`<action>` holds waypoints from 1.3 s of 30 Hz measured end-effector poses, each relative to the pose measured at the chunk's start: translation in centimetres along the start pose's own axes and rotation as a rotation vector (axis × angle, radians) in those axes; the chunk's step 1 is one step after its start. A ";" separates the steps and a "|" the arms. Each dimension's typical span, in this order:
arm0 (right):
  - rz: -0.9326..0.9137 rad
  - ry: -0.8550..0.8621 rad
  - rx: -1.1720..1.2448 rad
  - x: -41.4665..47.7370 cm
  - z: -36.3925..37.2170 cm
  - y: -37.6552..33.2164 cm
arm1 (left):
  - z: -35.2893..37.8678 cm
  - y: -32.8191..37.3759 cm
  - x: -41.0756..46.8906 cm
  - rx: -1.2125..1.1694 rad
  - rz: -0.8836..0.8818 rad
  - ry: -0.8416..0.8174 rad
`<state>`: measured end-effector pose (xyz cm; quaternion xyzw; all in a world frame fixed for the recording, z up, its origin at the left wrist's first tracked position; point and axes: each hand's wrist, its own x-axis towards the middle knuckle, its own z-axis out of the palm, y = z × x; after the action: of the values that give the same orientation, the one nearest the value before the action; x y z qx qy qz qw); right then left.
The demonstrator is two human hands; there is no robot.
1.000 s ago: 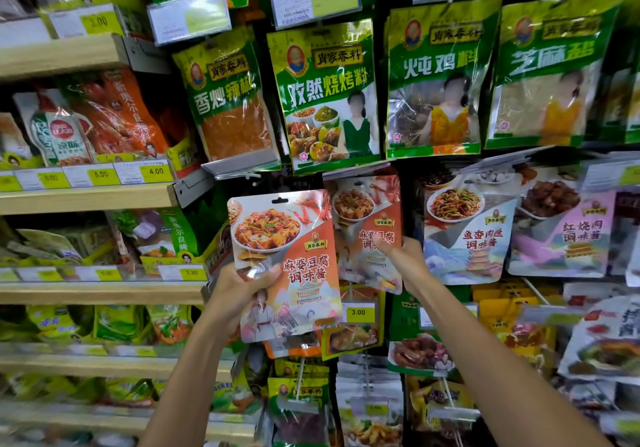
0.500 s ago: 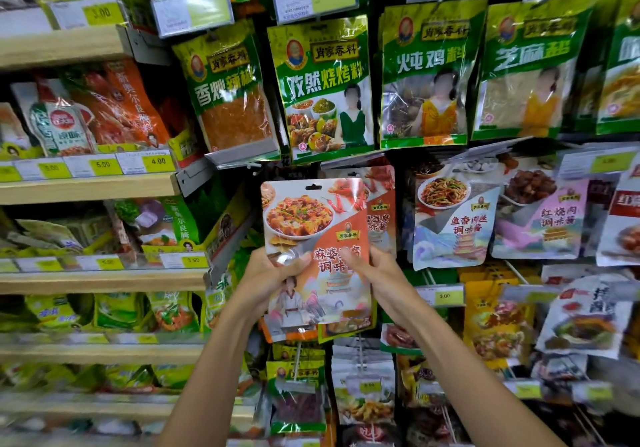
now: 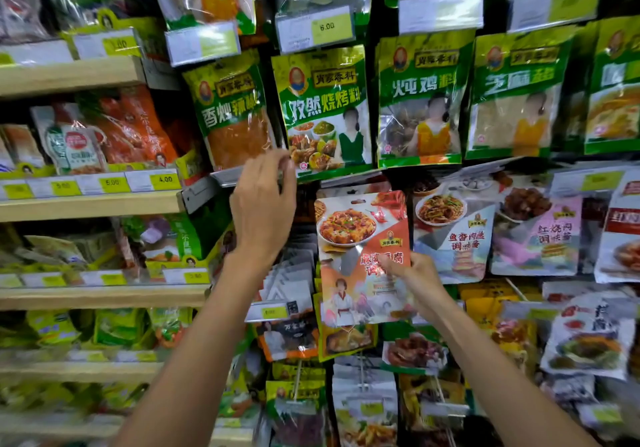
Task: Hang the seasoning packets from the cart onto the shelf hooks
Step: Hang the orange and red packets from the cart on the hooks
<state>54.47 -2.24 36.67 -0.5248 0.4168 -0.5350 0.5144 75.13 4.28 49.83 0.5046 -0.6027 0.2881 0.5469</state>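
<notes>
**Packet lined up at the hook row, other hand at the label flap**

The right hand [image 3: 412,273] grips the seasoning packet [image 3: 360,238] by its lower right edge, thumb on the front. It holds the packet upright, with the hang hole level with the row just beneath the green packets [image 3: 322,107]. Gripping low probably leaves the top free to meet a hook. The left hand [image 3: 263,211] reaches up, fingertips bunched at the clear label holder [image 3: 221,178]; I cannot tell whether they pinch it. Likely it is moving the flap aside. Whether the hole is on a hook is hidden.
</notes>
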 end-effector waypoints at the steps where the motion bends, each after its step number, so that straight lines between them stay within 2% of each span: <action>1: -0.003 -0.007 -0.014 0.4 -0.1 -0.1 | 0.3 0.7 2.2 0.029 0.117 0.062; 4: 0.005 -0.026 -0.037 1.5 -0.4 -0.3 | 2.1 2.0 8.2 0.183 0.346 0.137; 8: 0.019 -0.036 -0.079 2.6 -0.8 -0.3 | 4.2 2.4 13.2 0.351 0.437 0.120; 12: -0.002 -0.038 -0.116 3.5 -1.2 -0.7 | 5.8 1.9 15.8 0.426 0.404 -0.036; 17: 0.014 -0.039 -0.096 3.9 -1.3 -0.4 | 6.9 1.4 16.6 0.458 0.363 -0.115; 21: 0.035 -0.013 -0.092 4.4 -1.0 0.0 | 7.0 1.0 16.8 0.498 0.359 -0.123; 39: 0.087 0.163 -0.077 9.8 1.5 1.3 | 6.8 1.1 16.8 0.405 0.375 -0.066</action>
<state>56.91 -11.97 36.84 -0.4802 0.4999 -0.5369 0.4809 73.38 -6.41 64.40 0.4923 -0.6333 0.4824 0.3521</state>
